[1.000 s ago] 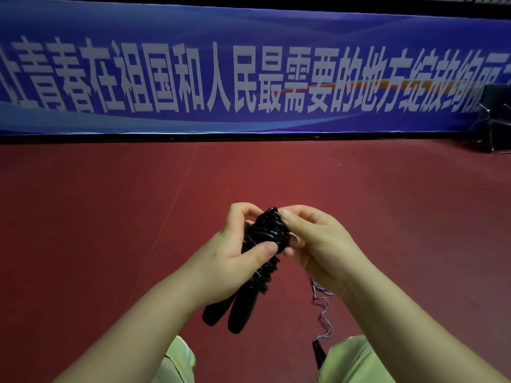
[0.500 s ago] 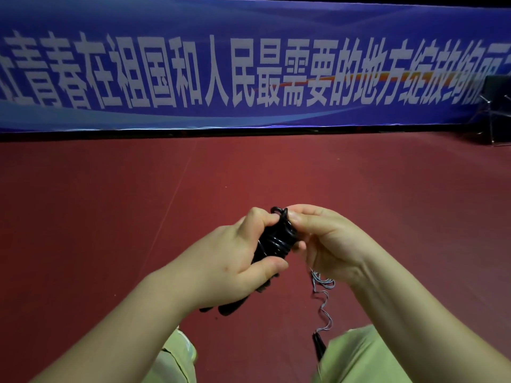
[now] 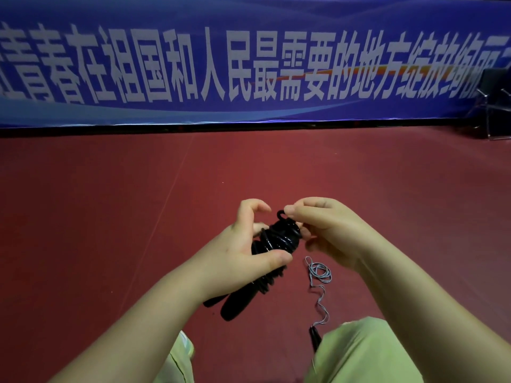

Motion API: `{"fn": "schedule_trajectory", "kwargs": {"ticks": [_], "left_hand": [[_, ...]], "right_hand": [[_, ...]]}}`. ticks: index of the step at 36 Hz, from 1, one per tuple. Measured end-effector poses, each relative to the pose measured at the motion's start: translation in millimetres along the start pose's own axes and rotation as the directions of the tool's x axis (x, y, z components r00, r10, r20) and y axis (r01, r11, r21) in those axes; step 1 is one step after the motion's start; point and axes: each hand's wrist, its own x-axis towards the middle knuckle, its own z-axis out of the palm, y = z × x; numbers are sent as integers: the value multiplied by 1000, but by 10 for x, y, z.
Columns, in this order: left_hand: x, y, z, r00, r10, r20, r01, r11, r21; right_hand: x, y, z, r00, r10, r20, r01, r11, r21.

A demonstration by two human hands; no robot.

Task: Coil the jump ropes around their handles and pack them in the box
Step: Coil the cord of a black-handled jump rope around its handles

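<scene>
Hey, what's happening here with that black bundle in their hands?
A person is winding a black jump rope around its two handles. The left hand grips the bundle, thumb across it, while the right hand pinches the rope's end loop at the top. A second, thin grey rope lies loose on the red floor near their knees. No box is in view.

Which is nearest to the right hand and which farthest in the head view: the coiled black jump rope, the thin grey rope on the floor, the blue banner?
From the right hand:
1. Coiled black jump rope, pinched at its top end, just to the hand's left.
2. Thin grey rope, on the floor below the hand.
3. Blue banner, far back along the wall.
</scene>
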Motion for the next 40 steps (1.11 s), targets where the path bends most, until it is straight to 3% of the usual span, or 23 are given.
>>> {"fn": "schedule_trajectory", "kwargs": {"ticks": [6,11,16,22,26,30,35,40], "left_hand": [[138,-42,90,996,-73,50,73,997,-3],[186,-130,157,974,-139,177,154,985,-74],[288,-165,273,944,-162,287,264,894,-362],[483,-251,367,920,-156,359,324,819,-474],[671,-359,540,934,-186,305,328,785,-526],[914,-410,837,964,-196,180,264,783,-563],[1249,-334,1301,960,-278,39,229,695,-682],[1692,-464,2020,947,-295,125,318,820,-476]], "right_hand": [[63,90,-163,996,-90,3,89,986,-138],[125,180,-255,998,-14,65,26,984,-176],[202,338,-232,1000,21,-10,-20,999,37],[283,562,-296,989,57,-139,-20,967,255],[306,716,-435,981,23,-192,42,945,326],[259,872,-686,973,-54,-224,101,973,207],[179,1285,-1050,932,45,-360,23,983,183],[32,1758,-1358,901,169,-400,-28,942,333]]}}
